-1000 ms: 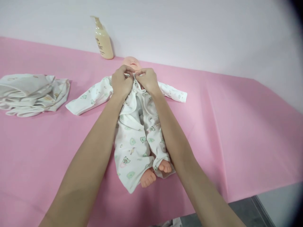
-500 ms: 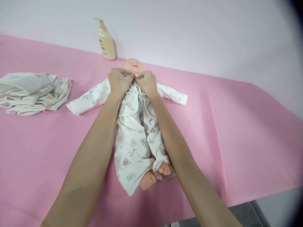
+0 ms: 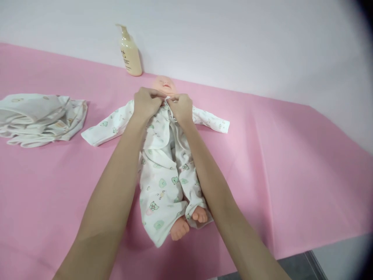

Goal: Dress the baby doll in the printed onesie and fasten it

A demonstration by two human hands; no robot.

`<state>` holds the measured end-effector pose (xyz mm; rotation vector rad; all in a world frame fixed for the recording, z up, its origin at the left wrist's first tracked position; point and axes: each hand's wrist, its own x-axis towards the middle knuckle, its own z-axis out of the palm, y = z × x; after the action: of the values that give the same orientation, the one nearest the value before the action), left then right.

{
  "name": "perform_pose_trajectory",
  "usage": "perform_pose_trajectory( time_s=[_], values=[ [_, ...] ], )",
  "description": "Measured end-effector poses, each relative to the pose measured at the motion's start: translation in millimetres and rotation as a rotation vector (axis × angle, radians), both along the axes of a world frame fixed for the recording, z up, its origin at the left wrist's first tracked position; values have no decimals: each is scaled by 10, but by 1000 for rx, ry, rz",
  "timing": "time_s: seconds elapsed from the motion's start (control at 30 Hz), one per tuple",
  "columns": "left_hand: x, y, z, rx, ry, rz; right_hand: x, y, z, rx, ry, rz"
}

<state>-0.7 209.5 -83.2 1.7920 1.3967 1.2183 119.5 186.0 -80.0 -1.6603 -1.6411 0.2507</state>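
Note:
A baby doll (image 3: pixel 180 229) lies on its back, dressed in a white baby jacket (image 3: pixel 159 134) and matching trousers (image 3: pixel 163 194) printed with green animals. Both hands meet at the jacket's neck, just below the doll's chin. My left hand (image 3: pixel 147 103) is closed, its fingertips pinching the collar. From the other side my right hand (image 3: pixel 182 109) also pinches the collar, and a small white corner of cloth shows at its fingertips. Lower down, the jacket front hangs apart. The sleeves lie stretched out to either side, and both bare feet poke out of the trouser legs.
Folded white printed baby clothes (image 3: pixel 43 118) lie to the left. A cream pump bottle (image 3: pixel 131 56) stands at the back against the white wall (image 3: pixel 233 42). Pink cloth (image 3: pixel 305 175) covers the table, whose front edge is at the lower right.
My fingertips have parted slightly at the collar, and a white cloth corner now shows by my right fingers. The whole view has shifted a little; the doll lies as before.

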Motion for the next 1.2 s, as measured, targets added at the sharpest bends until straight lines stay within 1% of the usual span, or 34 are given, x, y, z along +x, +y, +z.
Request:
perform_pose_trajectory(
  time_s=[0.1, 0.2, 0.3, 0.4, 0.47, 0.57, 0.67, 0.87, 1.0, 1.2],
  values=[
    [-22, 6, 11, 36, 25, -21, -49, -44, 35, -13, -23, 17],
    [-4, -16, 36, 61, 115, 25, -110, -89, 59, -43, -32, -34],
    [47, -47, 46, 46, 161, 84, -141, -113, 55, -60, -30, -66],
    [93, -76, 43, 20, 210, 160, -129, -105, 31, -49, 21, -62],
    [106, -88, 38, 17, 235, 181, -108, -84, 11, -42, 61, -48],
    [105, -89, 28, 44, 249, 174, -75, -45, -9, -28, 109, -22],
    [102, -79, 21, 80, 240, 159, -60, -21, -8, -14, 110, -19],
    [109, -77, 21, 63, 230, 173, -63, -24, 13, -65, 64, -54],
    [106, -70, 6, 60, 238, 168, -57, -26, 12, -46, 74, -45],
    [97, -23, -52, 81, 221, 155, -69, -44, 34, -42, 67, -73]
  ],
)
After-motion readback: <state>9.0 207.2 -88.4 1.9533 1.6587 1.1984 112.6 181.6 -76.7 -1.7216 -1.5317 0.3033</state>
